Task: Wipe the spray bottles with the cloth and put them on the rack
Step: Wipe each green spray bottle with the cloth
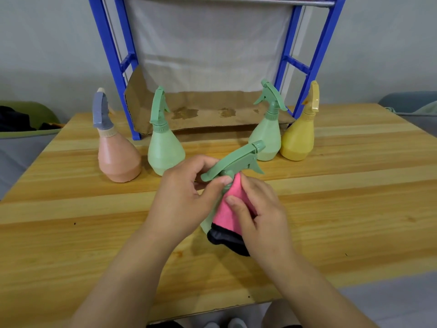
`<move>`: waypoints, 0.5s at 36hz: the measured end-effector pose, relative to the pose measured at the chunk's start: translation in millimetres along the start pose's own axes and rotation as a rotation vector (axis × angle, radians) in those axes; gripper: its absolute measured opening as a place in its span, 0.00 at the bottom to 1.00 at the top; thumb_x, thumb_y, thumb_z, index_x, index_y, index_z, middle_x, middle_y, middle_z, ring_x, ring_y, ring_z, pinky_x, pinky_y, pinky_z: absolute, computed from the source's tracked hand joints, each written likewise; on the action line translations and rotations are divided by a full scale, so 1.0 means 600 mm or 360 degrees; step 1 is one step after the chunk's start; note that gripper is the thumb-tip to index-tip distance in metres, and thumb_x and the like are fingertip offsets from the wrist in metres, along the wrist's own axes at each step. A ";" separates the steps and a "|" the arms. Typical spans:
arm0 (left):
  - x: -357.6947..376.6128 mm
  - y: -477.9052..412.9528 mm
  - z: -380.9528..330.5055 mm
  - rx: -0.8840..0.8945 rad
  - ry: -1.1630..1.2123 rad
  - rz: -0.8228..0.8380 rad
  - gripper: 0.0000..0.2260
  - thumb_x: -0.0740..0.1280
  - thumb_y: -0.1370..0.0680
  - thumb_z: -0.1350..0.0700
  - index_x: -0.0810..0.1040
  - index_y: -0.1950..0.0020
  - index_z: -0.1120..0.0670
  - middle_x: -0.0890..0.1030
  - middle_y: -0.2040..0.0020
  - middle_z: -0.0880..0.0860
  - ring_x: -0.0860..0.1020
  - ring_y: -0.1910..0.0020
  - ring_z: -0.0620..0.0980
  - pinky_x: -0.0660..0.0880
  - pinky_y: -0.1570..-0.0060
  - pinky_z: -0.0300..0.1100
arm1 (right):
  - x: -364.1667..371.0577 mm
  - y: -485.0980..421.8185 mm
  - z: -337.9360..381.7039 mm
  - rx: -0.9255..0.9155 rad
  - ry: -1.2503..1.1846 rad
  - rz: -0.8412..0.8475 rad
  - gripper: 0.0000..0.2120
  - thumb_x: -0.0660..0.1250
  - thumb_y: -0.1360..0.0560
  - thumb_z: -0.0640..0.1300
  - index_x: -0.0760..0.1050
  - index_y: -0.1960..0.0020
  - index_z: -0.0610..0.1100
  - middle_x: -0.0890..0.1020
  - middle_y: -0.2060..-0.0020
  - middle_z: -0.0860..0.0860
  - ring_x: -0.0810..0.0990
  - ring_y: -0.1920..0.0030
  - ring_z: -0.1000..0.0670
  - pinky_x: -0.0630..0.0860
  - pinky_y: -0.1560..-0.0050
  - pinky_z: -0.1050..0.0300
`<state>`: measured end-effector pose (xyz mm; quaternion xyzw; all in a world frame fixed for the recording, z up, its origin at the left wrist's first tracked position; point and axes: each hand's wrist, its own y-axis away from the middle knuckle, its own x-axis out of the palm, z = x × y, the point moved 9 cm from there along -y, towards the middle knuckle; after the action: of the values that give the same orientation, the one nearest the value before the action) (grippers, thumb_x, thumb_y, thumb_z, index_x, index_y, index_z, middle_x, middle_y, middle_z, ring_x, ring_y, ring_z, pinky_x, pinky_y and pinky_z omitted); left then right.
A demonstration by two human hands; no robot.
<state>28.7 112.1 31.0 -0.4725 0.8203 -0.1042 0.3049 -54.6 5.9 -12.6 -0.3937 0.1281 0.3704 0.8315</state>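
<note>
A green spray bottle [236,162] is held over the middle of the wooden table, its trigger head pointing up and right. My left hand [184,197] grips it at the neck. My right hand [257,214] presses a pink cloth [228,209] with a dark edge against the bottle's body, hiding most of it. Behind stand a pink bottle [115,159] with a blue-grey head, a green bottle [164,147], another green bottle [267,136] and a yellow bottle [300,138]. The blue rack [111,58] stands at the back.
A stained cardboard sheet [208,112] lines the rack's bottom shelf, which holds no bottles. The wooden table [354,185] stretches left and right of my hands. Cushions or soft furniture lie at the far left [23,117] and far right [411,102].
</note>
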 end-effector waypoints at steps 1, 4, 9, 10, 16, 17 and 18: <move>0.000 0.000 0.001 -0.0005 0.0011 -0.0008 0.03 0.71 0.27 0.52 0.78 0.55 0.47 0.81 0.60 0.44 0.80 0.58 0.41 0.78 0.58 0.41 | -0.006 0.001 0.001 -0.0032 0.0011 -0.0022 0.21 0.61 0.24 0.51 0.75 0.35 0.40 0.77 0.46 0.55 0.73 0.44 0.55 0.68 0.41 0.69; 0.002 0.003 0.002 -0.0034 0.0073 0.0000 0.07 0.71 0.26 0.56 0.77 0.56 0.43 0.81 0.57 0.42 0.80 0.58 0.38 0.77 0.57 0.35 | -0.020 0.004 0.003 -0.0107 0.0022 -0.0035 0.17 0.63 0.24 0.49 0.79 0.40 0.41 0.81 0.50 0.52 0.78 0.49 0.51 0.73 0.46 0.63; 0.006 0.011 0.011 -0.0059 0.0280 0.0047 0.12 0.72 0.27 0.58 0.79 0.55 0.39 0.82 0.55 0.41 0.80 0.54 0.37 0.75 0.54 0.30 | -0.031 0.015 -0.001 -0.0139 0.0028 0.0017 0.18 0.64 0.25 0.48 0.78 0.38 0.43 0.82 0.51 0.52 0.78 0.50 0.53 0.75 0.49 0.57; 0.008 0.014 0.018 -0.0079 0.0346 0.0064 0.13 0.73 0.27 0.58 0.79 0.55 0.37 0.83 0.54 0.41 0.81 0.52 0.38 0.75 0.52 0.31 | -0.033 0.017 -0.003 -0.0117 0.0006 0.0022 0.18 0.64 0.25 0.49 0.78 0.38 0.43 0.82 0.50 0.52 0.78 0.49 0.54 0.75 0.48 0.58; 0.014 0.039 0.076 -0.0284 0.0533 0.0109 0.16 0.71 0.35 0.46 0.78 0.48 0.34 0.81 0.45 0.43 0.77 0.41 0.43 0.74 0.41 0.47 | -0.043 0.032 -0.012 0.0058 -0.0148 0.0048 0.17 0.67 0.24 0.43 0.75 0.35 0.48 0.81 0.45 0.57 0.76 0.43 0.57 0.74 0.43 0.62; 0.016 0.042 0.085 -0.0330 0.0535 0.0141 0.17 0.72 0.35 0.46 0.78 0.47 0.34 0.81 0.44 0.43 0.76 0.39 0.42 0.74 0.40 0.48 | -0.044 0.034 -0.012 0.0065 -0.0150 0.0055 0.17 0.67 0.24 0.42 0.76 0.35 0.48 0.80 0.45 0.57 0.76 0.42 0.57 0.73 0.42 0.63; 0.020 0.045 0.093 -0.0374 0.0514 0.0205 0.19 0.73 0.35 0.47 0.78 0.46 0.35 0.80 0.42 0.42 0.75 0.38 0.42 0.74 0.40 0.48 | -0.045 0.036 -0.012 0.0070 -0.0147 0.0056 0.17 0.67 0.24 0.41 0.76 0.35 0.48 0.80 0.44 0.58 0.76 0.41 0.58 0.73 0.42 0.65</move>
<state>38.4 122.8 -30.8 -0.4286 0.8935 -0.0625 0.1184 -88.3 -4.7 -16.0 -0.3556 0.1047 0.3997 0.8383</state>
